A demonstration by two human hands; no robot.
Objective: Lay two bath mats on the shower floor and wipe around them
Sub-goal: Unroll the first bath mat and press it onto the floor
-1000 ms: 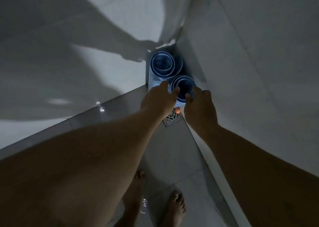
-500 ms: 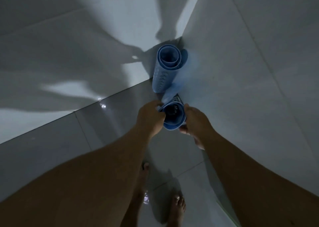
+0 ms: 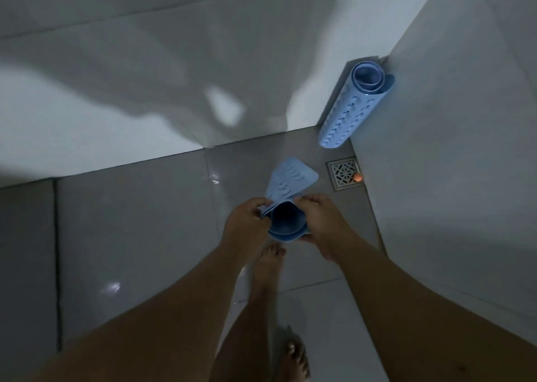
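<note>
I hold a rolled blue bath mat (image 3: 286, 190) above the grey shower floor (image 3: 139, 230), its far end fanned open and showing round holes. My left hand (image 3: 247, 222) grips the roll's left side and my right hand (image 3: 321, 222) grips its right side and underside. A second blue bath mat (image 3: 353, 105), rolled up, stands leaning in the corner where the two white walls meet, apart from both hands.
A square metal floor drain (image 3: 344, 174) lies near the right wall, with a small orange object (image 3: 358, 177) at its edge. My bare feet (image 3: 268, 261) stand on the tiles below the held mat. White tiled walls close in at the back and right.
I lifted one rolled mat out of the corner and carried it back over the floor. Its loose end has come unrolled. The other mat stays in the corner.
</note>
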